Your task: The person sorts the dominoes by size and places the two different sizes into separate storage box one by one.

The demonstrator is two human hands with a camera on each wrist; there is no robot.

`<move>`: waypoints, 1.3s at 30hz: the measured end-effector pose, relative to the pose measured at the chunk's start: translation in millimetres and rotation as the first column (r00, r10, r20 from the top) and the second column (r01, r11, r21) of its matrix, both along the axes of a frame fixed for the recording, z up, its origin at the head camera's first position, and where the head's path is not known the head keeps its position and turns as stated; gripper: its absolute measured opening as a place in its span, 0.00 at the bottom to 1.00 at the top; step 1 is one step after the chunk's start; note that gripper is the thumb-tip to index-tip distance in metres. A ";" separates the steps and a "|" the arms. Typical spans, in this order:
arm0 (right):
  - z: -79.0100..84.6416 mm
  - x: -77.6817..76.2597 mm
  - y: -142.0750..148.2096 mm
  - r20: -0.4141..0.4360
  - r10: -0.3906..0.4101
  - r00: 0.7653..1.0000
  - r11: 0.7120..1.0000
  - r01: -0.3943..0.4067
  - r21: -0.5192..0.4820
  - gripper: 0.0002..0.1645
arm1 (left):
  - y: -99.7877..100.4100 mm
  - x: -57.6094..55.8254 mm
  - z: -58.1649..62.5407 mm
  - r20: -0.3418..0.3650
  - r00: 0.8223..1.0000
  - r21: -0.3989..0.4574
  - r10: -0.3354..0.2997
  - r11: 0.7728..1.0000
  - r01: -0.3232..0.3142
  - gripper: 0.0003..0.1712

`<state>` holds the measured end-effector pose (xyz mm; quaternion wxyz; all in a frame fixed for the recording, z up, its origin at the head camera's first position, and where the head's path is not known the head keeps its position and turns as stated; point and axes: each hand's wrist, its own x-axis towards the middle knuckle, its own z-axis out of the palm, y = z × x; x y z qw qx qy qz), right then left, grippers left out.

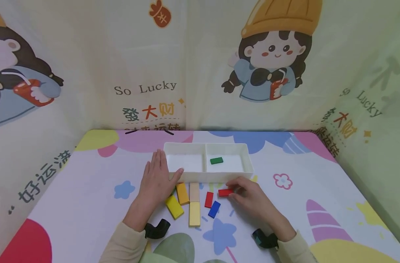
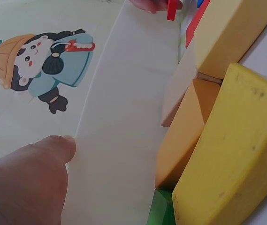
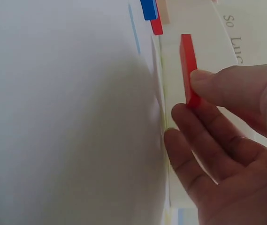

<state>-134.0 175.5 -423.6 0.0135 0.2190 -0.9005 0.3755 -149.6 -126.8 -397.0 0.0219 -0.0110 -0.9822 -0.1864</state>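
Observation:
My right hand [image 1: 252, 195] pinches a small red block [image 1: 224, 192] between thumb and fingers, just in front of a white two-part tray [image 1: 216, 177]. In the right wrist view the red block [image 3: 188, 70] stands out past the thumb tip. My left hand [image 1: 156, 179] lies with straight fingers against the tray's left end, its thumb over the front wall. A small green block [image 1: 216, 160] lies in the tray's right compartment. Nearest the left hand are a yellow block [image 1: 175, 207], an orange block [image 1: 182, 193] and a green block [image 2: 161, 208], mostly hidden in the head view.
A pale pink block [image 1: 194, 192] and a pale yellow block [image 1: 194, 214] lie end to end before the tray. Another red block [image 1: 209, 199] and a blue block [image 1: 214, 209] lie between the hands. A patterned cloth [image 1: 272, 226] covers the table; a printed curtain [image 1: 206, 109] hangs behind.

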 end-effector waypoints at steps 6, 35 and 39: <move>4.5 -0.9 1.6 0.002 -0.022 1.000 0.999 0.023 -0.029 0.22 | 0.5 -0.2 0.1 0.015 1.000 -0.004 -0.005 1.000 0.005 0.57; 52.2 -25.7 -3.5 -0.095 -0.034 0.995 0.997 0.027 -0.076 0.18 | -2.0 -1.6 0.0 0.015 1.000 -0.001 -0.007 1.000 0.007 0.57; 53.6 -34.5 -5.2 -0.075 -0.033 0.997 0.996 0.027 -0.083 0.18 | -1.8 -1.2 1.1 0.015 1.000 -0.003 -0.007 1.000 0.007 0.57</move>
